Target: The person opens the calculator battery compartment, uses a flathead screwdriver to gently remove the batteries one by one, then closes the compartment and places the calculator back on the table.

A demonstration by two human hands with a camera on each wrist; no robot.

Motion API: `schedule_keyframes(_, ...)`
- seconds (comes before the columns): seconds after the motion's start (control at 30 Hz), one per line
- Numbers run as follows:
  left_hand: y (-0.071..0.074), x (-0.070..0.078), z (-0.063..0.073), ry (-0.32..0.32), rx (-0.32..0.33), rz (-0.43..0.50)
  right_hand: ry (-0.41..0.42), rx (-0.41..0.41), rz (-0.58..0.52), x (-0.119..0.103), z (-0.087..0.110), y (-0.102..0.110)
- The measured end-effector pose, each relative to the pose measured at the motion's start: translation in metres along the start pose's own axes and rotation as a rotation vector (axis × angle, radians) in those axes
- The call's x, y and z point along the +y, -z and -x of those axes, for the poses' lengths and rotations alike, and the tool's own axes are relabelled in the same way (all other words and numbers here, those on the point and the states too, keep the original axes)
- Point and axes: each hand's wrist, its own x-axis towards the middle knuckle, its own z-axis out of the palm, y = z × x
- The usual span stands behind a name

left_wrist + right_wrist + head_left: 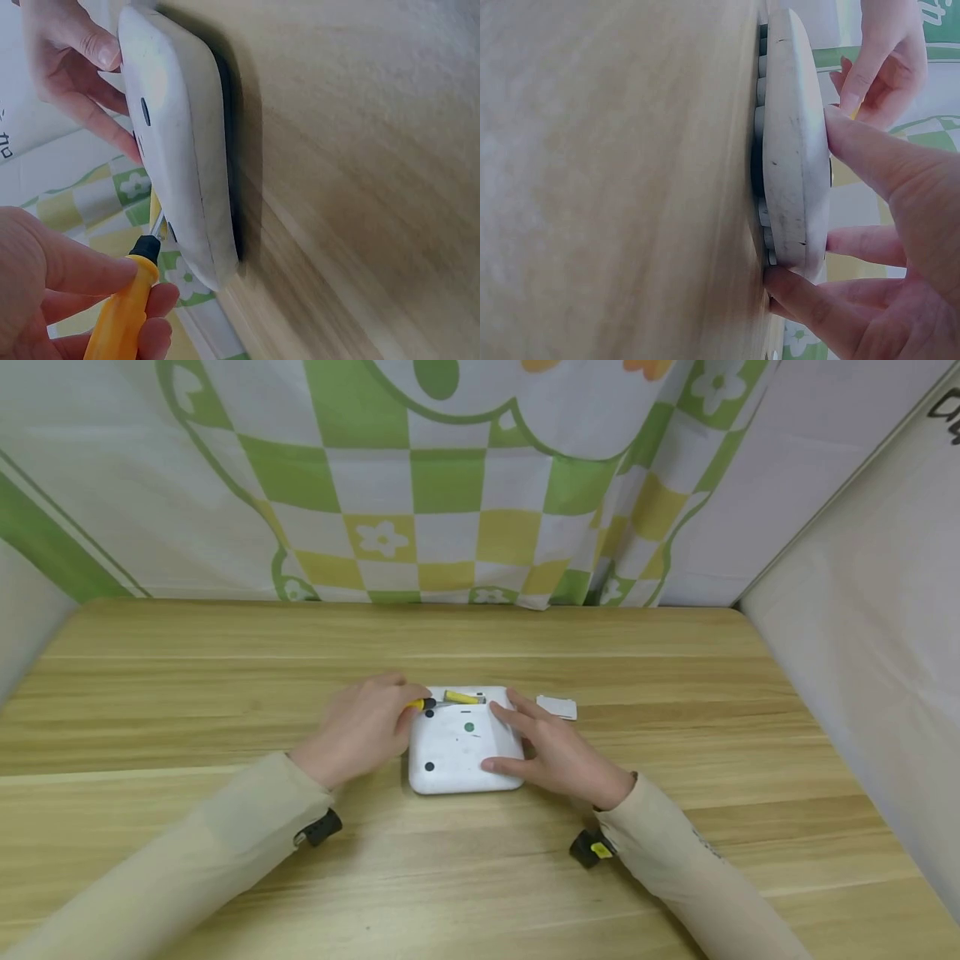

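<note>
A white plastic device point(456, 747) lies with its back up on the wooden table, round black feet and a green dot showing. Near its far edge, a yellow battery point(463, 697) sits tilted in an open slot. My left hand point(367, 722) grips a yellow-handled screwdriver point(124, 304), its metal shaft reaching to the battery; the exact tip contact is hard to see. My right hand point(558, 752) holds the device at its right side, with thumb and a finger on the back and other fingers point(810, 300) at the edge. Grey keys point(762, 91) show beneath the device.
Just right of the device lies a small white cover point(557, 707) on the table point(225, 685). A green, yellow and white checked cloth point(450, 477) hangs behind the table's far edge. Both sleeves carry a dark wrist piece point(318, 828).
</note>
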Motion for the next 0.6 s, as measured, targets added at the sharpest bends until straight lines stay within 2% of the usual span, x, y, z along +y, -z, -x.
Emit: schedule_keyframes(0.6,-0.0043,0.0002,0.0044,0.039,0.049,0.054,0.008,0.002,0.000,0.0001,-0.0004,-0.0004)
